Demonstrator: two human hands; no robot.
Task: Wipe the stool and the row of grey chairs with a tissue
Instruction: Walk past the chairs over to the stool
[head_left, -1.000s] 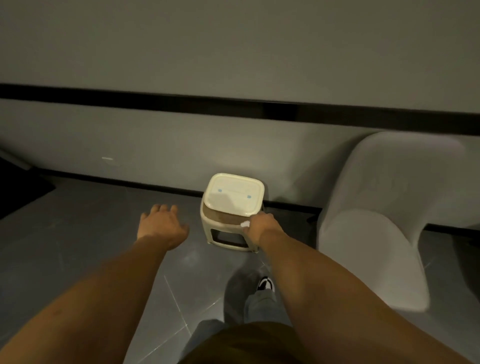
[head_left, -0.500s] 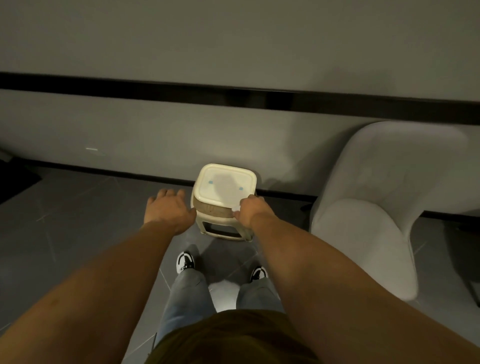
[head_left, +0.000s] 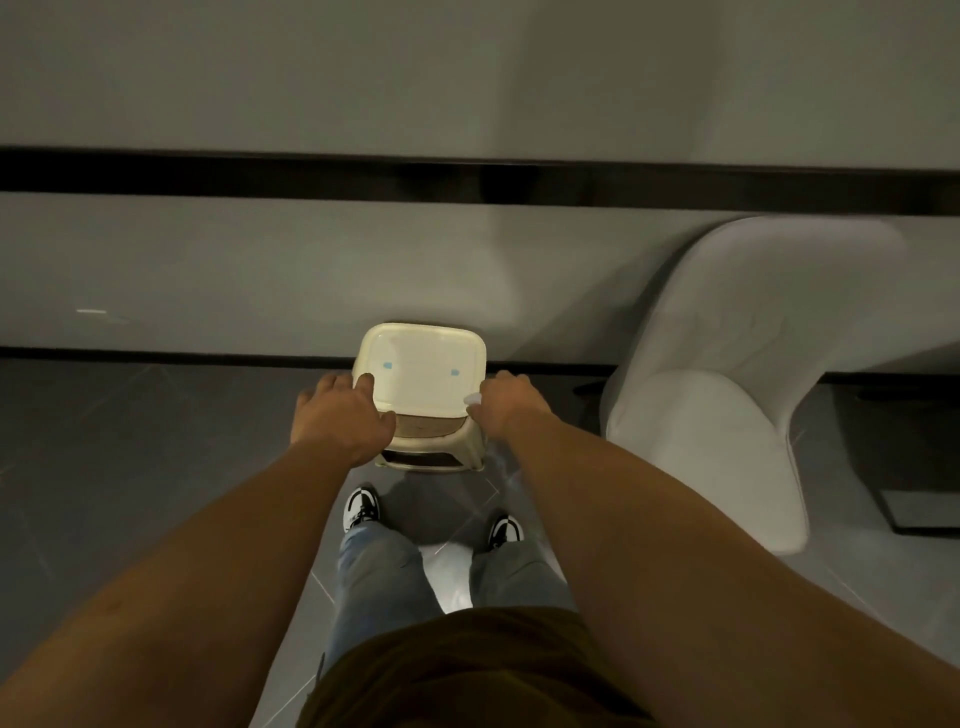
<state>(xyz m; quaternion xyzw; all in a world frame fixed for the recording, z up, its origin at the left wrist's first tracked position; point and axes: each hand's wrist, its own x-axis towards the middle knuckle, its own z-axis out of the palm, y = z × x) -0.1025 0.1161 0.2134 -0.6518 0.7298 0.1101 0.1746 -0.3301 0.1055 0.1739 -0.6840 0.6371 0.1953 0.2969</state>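
The small cream stool (head_left: 422, 387) stands on the dark floor (head_left: 156, 467) by the wall, right in front of the person's feet. The left hand (head_left: 340, 415) lies on its left edge with the fingers spread out flat. The right hand (head_left: 506, 405) is at the right edge, curled around a white tissue (head_left: 472, 399). A grey chair (head_left: 737, 374) stands just beside the stool, on the right.
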